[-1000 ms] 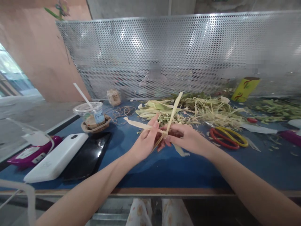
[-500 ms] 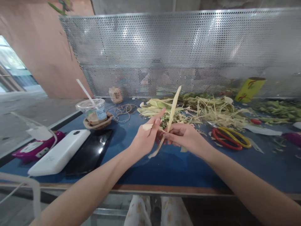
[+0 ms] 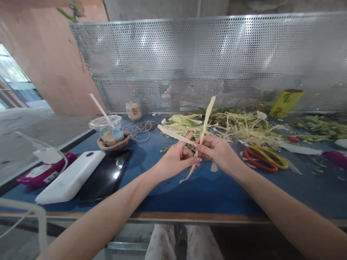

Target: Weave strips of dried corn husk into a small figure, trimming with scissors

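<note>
Two pale corn husk strips cross between my hands in front of me. One long strip [image 3: 207,117] stands up at a slant and its tail hangs below the fingers; the other strip [image 3: 172,134] points out to the left. My left hand [image 3: 176,157] is closed, its thumb pressing on the lower part of the upright strip. My right hand [image 3: 221,151] pinches the crossing point between thumb and fingers. A small husk end [image 3: 214,166] pokes out beneath the right hand. Fingers hide part of the crossing.
Behind my hands lie heaped husks [image 3: 249,126]. Scissors with red and yellow handles [image 3: 260,159] and a purple-handled knife [image 3: 334,158] lie right. On the left are a drink cup [image 3: 108,130], twine [image 3: 143,129], a white power bank [image 3: 70,177], a black phone [image 3: 105,177] and a purple power strip [image 3: 45,171].
My left hand has gone from a raised, pointing finger to pressing its thumb on the strips. A second strip now sticks out leftward, and the upright strip has shifted slightly right.
</note>
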Demonstrator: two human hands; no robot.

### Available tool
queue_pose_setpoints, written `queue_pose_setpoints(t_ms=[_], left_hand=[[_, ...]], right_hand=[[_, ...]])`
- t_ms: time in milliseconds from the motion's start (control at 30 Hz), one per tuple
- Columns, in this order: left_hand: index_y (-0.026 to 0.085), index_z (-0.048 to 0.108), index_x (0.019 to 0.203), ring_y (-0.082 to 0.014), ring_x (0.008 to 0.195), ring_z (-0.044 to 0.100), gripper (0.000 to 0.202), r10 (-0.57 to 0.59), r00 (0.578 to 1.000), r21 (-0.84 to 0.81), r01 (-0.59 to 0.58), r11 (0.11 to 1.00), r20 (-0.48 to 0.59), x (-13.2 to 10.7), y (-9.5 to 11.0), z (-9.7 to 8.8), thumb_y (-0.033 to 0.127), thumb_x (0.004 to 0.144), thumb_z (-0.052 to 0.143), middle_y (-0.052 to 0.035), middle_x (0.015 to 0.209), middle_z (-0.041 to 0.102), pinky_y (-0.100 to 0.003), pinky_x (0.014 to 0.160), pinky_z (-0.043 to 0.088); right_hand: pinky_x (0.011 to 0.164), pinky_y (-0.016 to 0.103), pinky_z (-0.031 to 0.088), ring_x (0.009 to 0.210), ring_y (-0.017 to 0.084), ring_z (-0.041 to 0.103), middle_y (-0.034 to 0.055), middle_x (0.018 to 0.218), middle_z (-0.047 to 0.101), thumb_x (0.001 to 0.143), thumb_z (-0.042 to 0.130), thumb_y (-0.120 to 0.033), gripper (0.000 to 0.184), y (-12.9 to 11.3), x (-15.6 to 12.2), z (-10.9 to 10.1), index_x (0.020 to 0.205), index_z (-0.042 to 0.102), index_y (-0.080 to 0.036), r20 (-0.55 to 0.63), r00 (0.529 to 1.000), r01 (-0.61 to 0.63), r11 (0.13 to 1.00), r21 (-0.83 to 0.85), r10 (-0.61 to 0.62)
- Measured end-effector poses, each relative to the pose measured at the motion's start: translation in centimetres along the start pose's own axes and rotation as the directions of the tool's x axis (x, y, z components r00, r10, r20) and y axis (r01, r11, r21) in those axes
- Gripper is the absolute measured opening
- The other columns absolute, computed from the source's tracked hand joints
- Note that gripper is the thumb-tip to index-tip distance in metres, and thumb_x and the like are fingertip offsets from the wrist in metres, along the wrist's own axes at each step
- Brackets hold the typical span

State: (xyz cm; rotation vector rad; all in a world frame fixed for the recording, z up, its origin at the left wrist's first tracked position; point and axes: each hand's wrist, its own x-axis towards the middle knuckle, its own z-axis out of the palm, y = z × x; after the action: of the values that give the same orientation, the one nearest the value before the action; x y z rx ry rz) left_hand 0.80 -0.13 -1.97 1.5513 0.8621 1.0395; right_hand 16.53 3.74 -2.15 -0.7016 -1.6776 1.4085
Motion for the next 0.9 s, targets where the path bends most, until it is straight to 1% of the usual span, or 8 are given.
queue_pose_setpoints(t_ms=[67,200,300,400,567,733,800,900], left_hand=[[0.016,0.036,0.128,-0.0124,0.059,0.061,0.065,0.002,1.000,-0.008,-0.002,1.000,-0.003,-0.1,-0.1,0.1,0.021,0.070,0.065,0.0048,0.055,0.056,-0.021,0.056,0.049],[0.010,0.064,0.088,-0.0116,0.053,0.059,0.026,-0.075,0.997,-0.022,0.075,0.997,-0.030,-0.2,0.1,0.4,0.027,0.068,0.066,-0.0026,0.061,0.065,-0.023,0.054,0.050],[0.009,0.064,0.088,-0.0125,0.053,0.061,0.026,-0.168,0.984,-0.179,0.156,0.971,-0.054,-0.2,0.6,0.6,0.023,0.067,0.068,-0.0040,0.060,0.067,-0.024,0.054,0.051],[0.009,0.060,0.098,-0.0154,0.059,0.064,0.033,-0.188,0.980,-0.294,0.161,0.942,-0.066,-0.1,1.1,0.6,0.022,0.068,0.066,-0.0056,0.061,0.068,-0.026,0.056,0.053],[0.013,0.054,0.092,-0.0186,0.062,0.066,0.034,-0.151,0.985,-0.268,0.124,0.955,-0.082,0.3,0.9,0.2,0.022,0.063,0.071,-0.0026,0.062,0.067,-0.029,0.052,0.054],[0.016,0.049,0.080,-0.0169,0.064,0.066,0.026,-0.124,0.982,-0.269,0.083,0.960,-0.140,0.7,0.4,-0.2,0.025,0.065,0.069,-0.0002,0.063,0.067,-0.031,0.060,0.055],[0.016,0.049,0.079,-0.0158,0.065,0.066,0.024,-0.120,0.977,-0.266,0.070,0.961,-0.178,0.8,0.3,-0.2,0.024,0.067,0.068,0.0009,0.062,0.066,-0.031,0.064,0.054],[0.016,0.049,0.076,-0.0143,0.064,0.065,0.022,-0.138,0.964,-0.294,0.067,0.954,-0.229,0.9,0.2,-0.3,0.024,0.068,0.067,0.0015,0.061,0.064,-0.030,0.064,0.053]], right_hand=[[0.039,0.017,0.032,0.041,0.005,0.045,-0.0045,0.053,0.051,0.072,0.061,-0.035,0.024,0.1,0.2,0.0,0.077,0.052,-0.014,0.012,0.999,-0.029,1.000,-0.007,0.029],[0.036,0.018,0.032,0.038,0.006,0.042,-0.0068,0.054,0.051,0.076,0.055,-0.037,0.029,0.0,0.3,-0.3,0.093,0.039,-0.019,-0.020,1.000,-0.024,0.998,-0.065,0.023],[0.039,0.020,0.035,0.042,0.008,0.046,-0.0046,0.060,0.054,0.083,0.045,-0.031,0.025,-0.5,0.0,-0.6,0.102,0.031,-0.022,-0.065,0.992,0.087,0.968,-0.236,-0.105],[0.052,0.024,0.045,0.058,0.011,0.055,0.0001,0.074,0.056,0.084,0.040,-0.020,0.026,-0.9,-0.6,-0.5,0.108,0.029,-0.023,0.027,0.977,0.203,0.888,-0.412,-0.211],[0.065,0.030,0.050,0.071,0.015,0.059,0.0033,0.084,0.054,0.084,0.038,-0.015,0.037,-0.9,-1.2,0.1,0.116,0.023,-0.024,0.108,0.971,0.238,0.813,-0.531,-0.214],[0.072,0.034,0.048,0.077,0.016,0.058,0.0038,0.086,0.053,0.085,0.035,-0.013,0.043,-0.6,-1.0,0.3,0.125,0.024,-0.024,0.069,0.958,0.246,0.676,-0.695,-0.277],[0.076,0.035,0.047,0.085,0.017,0.055,0.0073,0.095,0.050,0.084,0.032,-0.009,0.043,-0.5,-1.0,0.2,0.124,0.029,-0.022,0.076,0.927,0.292,0.581,-0.760,-0.367],[0.079,0.035,0.046,0.090,0.018,0.052,0.0115,0.104,0.043,0.081,0.032,-0.006,0.042,-0.7,-1.2,0.3,0.121,0.038,-0.019,0.219,0.851,0.424,0.378,-0.823,-0.477]])
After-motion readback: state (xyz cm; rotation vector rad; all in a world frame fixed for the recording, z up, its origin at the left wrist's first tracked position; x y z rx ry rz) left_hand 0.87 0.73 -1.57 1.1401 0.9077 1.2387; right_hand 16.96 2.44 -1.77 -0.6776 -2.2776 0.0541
